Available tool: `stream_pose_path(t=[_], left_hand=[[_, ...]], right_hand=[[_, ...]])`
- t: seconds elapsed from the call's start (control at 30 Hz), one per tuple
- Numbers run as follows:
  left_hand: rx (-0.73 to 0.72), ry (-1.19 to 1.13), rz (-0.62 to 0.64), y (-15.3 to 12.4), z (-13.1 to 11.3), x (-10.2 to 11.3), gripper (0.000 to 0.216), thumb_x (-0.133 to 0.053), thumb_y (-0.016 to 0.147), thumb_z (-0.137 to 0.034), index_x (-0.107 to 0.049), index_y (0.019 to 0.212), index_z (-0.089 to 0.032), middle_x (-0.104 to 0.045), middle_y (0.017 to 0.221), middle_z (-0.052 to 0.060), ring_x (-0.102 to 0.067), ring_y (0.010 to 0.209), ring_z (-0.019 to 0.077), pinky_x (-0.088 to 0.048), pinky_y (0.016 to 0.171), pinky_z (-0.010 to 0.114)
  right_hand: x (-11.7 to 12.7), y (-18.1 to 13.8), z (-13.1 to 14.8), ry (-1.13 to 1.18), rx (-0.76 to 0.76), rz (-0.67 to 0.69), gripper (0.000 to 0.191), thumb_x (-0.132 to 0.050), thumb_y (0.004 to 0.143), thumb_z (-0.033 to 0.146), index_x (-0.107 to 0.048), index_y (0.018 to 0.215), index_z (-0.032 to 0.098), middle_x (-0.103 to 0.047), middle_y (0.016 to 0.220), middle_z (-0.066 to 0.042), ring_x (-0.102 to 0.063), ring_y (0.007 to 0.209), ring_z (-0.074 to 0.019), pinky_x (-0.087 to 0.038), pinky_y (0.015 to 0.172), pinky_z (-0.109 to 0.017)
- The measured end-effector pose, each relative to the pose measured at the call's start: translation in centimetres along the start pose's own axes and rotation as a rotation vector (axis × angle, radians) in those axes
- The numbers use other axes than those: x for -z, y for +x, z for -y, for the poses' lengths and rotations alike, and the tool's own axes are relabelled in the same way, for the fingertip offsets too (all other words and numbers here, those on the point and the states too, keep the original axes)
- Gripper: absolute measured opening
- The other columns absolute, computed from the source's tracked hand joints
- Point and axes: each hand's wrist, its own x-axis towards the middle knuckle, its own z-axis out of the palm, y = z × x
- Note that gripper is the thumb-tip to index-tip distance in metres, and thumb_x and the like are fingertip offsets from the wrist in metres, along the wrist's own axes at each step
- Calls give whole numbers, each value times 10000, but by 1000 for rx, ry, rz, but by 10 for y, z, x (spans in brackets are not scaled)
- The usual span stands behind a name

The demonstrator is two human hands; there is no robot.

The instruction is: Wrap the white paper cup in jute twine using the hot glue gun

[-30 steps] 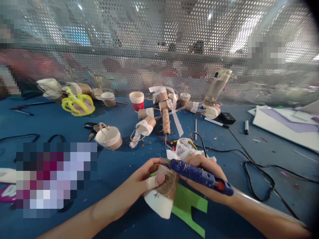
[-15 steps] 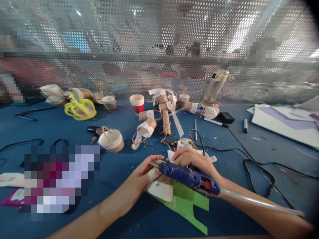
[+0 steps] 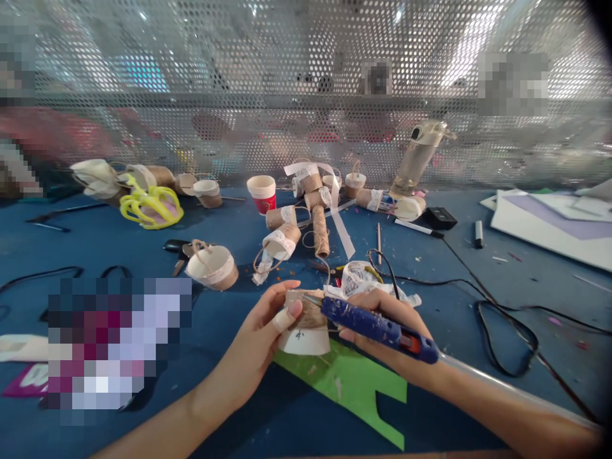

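1. Cup of white paper with a brown band (image 3: 307, 341) was held by the left hand (image 3: 268, 325), white end toward the wearer.
2. Blue plastic glue gun (image 3: 377, 329) slanted in from the cup's right, its metal nozzle (image 3: 313, 299) over the band, contact unclear.
3. Right hand (image 3: 389, 310), curled around the gun, sat right of the cup.

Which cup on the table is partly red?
The first upright cup left of the twine roll; its lower part is red, while the other cups show brown.
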Motion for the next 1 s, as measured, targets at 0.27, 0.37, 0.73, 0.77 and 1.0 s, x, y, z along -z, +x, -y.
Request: stream_pose_path(t=[0.27,0.37,0.73,0.77,1.0], left_hand=[[-33,-54,37,3,8,4,395,-805,844,-353,-661,1204,-276,-796,1088,15,-744,964,187,-577,763,235],[-31,-61,48,2,10,6,370,-782,868,-345,-663,1214,-290,-794,1139,19,-744,1011,195,-584,784,236],[-59,-168,111,0,13,6,358,-792,854,-309,-706,1202,-298,-803,1070,33,-762,978,230,-605,834,305],[-48,-175,117,0,14,7,368,-798,848,-307,-708,1205,-298,-803,1071,38,-763,974,237,-607,842,321],[-46,-187,116,0,14,6,421,-844,796,-306,-724,1200,-299,-808,1099,56,-759,943,227,-593,801,301]], right_hand=[[0,-1,8,36,-217,-60,206,-809,838,320,-625,820,231,-676,784,12,-580,671,-137,-455,563,-243],[-3,3,13,75,-260,-84,195,-814,817,293,-631,802,227,-678,770,18,-586,668,-130,-471,581,-238],[-9,3,16,207,-383,-128,206,-822,802,298,-631,801,221,-693,777,36,-606,692,-113,-500,660,-233],[-9,2,16,222,-384,-131,207,-824,802,297,-631,802,220,-697,781,36,-609,699,-113,-500,667,-234],[-10,3,17,263,-389,-113,206,-824,804,284,-634,794,204,-679,777,31,-594,698,-113,-476,659,-239]])
